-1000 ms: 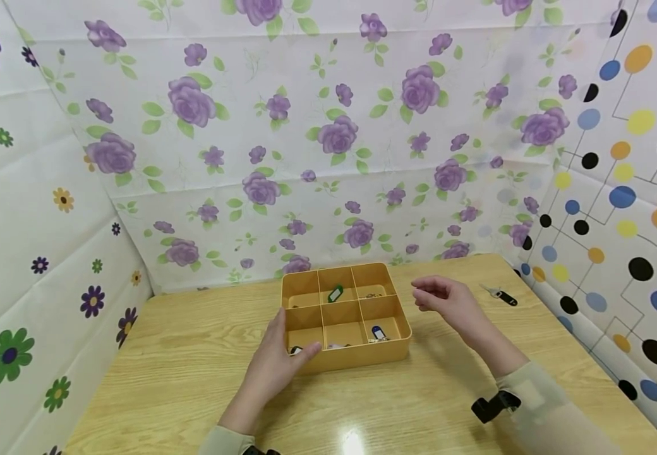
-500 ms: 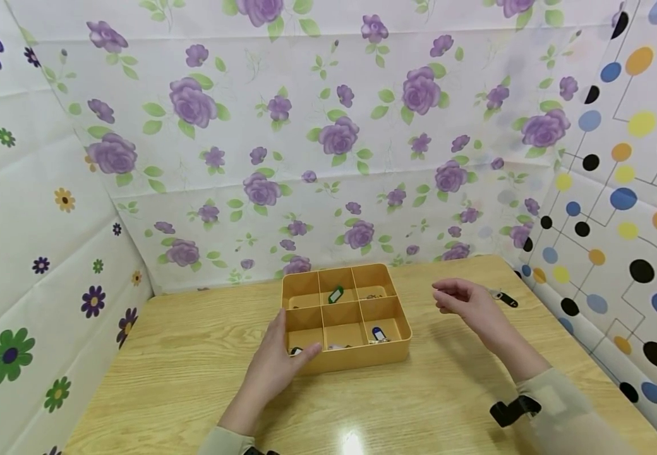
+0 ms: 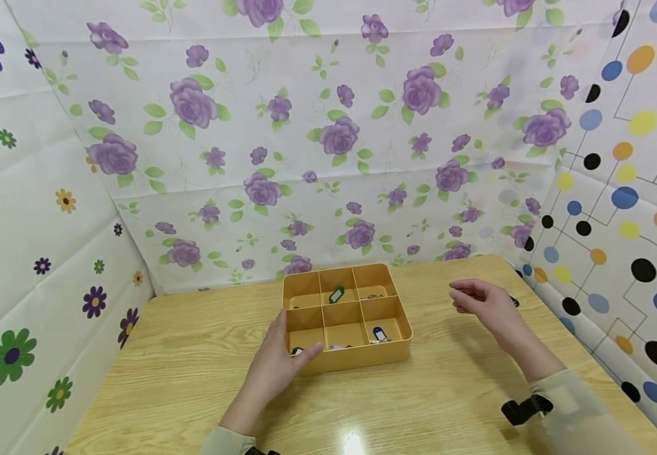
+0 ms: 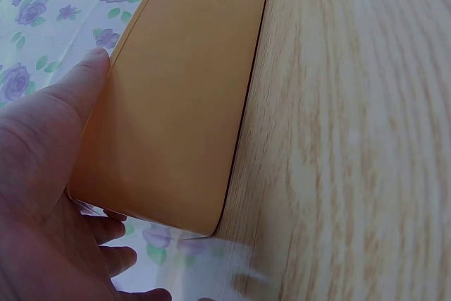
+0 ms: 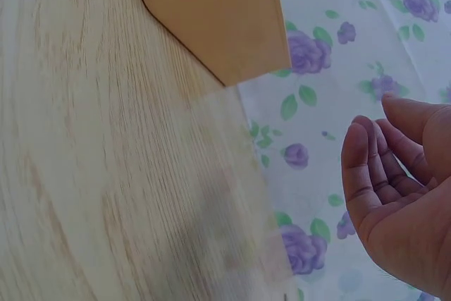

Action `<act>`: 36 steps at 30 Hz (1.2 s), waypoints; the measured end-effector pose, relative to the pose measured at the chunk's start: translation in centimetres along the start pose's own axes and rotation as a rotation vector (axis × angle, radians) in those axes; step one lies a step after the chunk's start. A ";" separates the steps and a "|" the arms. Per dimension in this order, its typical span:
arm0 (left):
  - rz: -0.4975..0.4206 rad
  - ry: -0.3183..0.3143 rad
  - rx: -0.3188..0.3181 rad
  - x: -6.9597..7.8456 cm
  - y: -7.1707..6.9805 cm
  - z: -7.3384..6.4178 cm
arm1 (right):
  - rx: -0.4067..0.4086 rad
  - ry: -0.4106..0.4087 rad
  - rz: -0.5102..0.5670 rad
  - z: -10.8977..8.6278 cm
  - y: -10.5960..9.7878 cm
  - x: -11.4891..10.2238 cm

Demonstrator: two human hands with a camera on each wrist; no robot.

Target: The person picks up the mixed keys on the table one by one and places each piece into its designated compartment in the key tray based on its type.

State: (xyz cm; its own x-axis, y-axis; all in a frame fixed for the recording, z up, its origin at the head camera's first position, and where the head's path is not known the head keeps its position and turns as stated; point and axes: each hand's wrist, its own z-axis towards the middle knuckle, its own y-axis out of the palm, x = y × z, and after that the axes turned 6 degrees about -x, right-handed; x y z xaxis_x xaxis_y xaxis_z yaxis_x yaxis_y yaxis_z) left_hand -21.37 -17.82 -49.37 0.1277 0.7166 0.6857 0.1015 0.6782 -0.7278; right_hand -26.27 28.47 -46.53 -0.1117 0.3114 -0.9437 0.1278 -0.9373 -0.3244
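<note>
A tan six-compartment box (image 3: pixel 357 358) sits on the table. My left hand (image 3: pixel 274 363) holds its front left corner, thumb on the front rim and fingers along the left side. Inside the box are a green key tag (image 3: pixel 337 294) at back middle and a blue key tag (image 3: pixel 380 333) at front right. A dark tag (image 3: pixel 297 351) shows beside my left thumb. To the right of the box, my right hand (image 3: pixel 488 308) hovers over the table, fingers loosely curled with nothing in them. Behind it peeks a black key tag (image 3: pixel 514 301), its key hidden by the hand.
The wooden table (image 3: pixel 192 366) runs back to a curtain with purple roses (image 3: pixel 337 136). A dotted cloth (image 3: pixel 641 268) borders the right side and a flowered cloth (image 3: pixel 50 278) the left. Small metal pieces (image 3: pixel 371 296) lie in the back right compartment.
My right hand has moved rightward, away from the box, and now covers most of the key with the black tag. The left hand and the box have stayed put.
</note>
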 end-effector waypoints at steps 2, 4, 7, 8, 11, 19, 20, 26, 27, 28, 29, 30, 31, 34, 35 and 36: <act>-0.001 0.003 0.003 0.0 0.0 0.0 | 0.005 0.002 -0.006 0.0 -0.4 0.2; 0.004 0.003 0.004 0.1 0.0 0.0 | 0.007 0.007 -0.009 0.0 -0.9 0.5; 0.005 0.004 0.007 0.2 0.0 -0.1 | 0.016 0.014 -0.017 0.0 -1.6 1.1; 0.004 0.004 0.007 0.3 0.0 -0.1 | 0.018 0.016 -0.020 -0.1 -1.9 1.3; 0.003 0.003 0.006 0.4 0.0 -0.2 | 0.029 0.022 -0.031 -0.1 -2.6 1.9; 0.001 0.003 0.007 0.5 0.0 -0.3 | 0.053 0.031 -0.044 -0.2 -4.2 2.9; 0.001 0.005 0.008 0.5 0.0 -0.3 | 0.055 0.030 -0.049 -0.3 -4.3 3.0; 0.004 0.015 0.011 0.5 -0.1 -0.3 | 0.061 0.017 -0.090 -0.4 -5.5 3.8; 0.004 0.016 0.010 0.5 -0.1 -0.3 | 0.062 0.020 -0.094 -0.4 -5.7 3.9; 0.004 0.015 0.011 0.5 -0.1 -0.3 | 0.065 0.025 -0.097 -0.4 -5.9 4.1; 0.005 0.015 0.011 0.5 -0.1 -0.3 | 0.069 0.031 -0.102 -0.4 -6.0 4.2; 0.006 0.014 0.011 0.5 -0.1 -0.3 | 0.074 0.037 -0.110 -0.3 -6.2 4.3; 0.006 0.013 0.011 0.5 -0.1 -0.3 | 0.080 0.044 -0.113 -0.3 -6.3 4.5; 0.002 0.011 0.010 0.4 -0.1 -0.3 | 0.102 0.053 -0.117 -0.3 -6.8 4.8; 0.001 0.010 0.009 0.4 -0.1 -0.3 | 0.109 0.052 -0.118 -0.3 -6.9 4.9; -0.001 0.010 0.009 0.4 -0.1 -0.4 | 0.116 0.049 -0.118 -0.3 -7.1 5.0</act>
State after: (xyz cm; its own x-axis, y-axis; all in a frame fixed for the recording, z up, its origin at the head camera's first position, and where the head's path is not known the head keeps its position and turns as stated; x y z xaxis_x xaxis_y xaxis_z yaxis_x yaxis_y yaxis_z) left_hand -20.97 -17.61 -49.01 0.1373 0.7144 0.6861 0.0925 0.6804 -0.7270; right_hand -27.40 36.72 -48.98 -0.0703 0.4252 -0.9024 0.0014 -0.9046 -0.4263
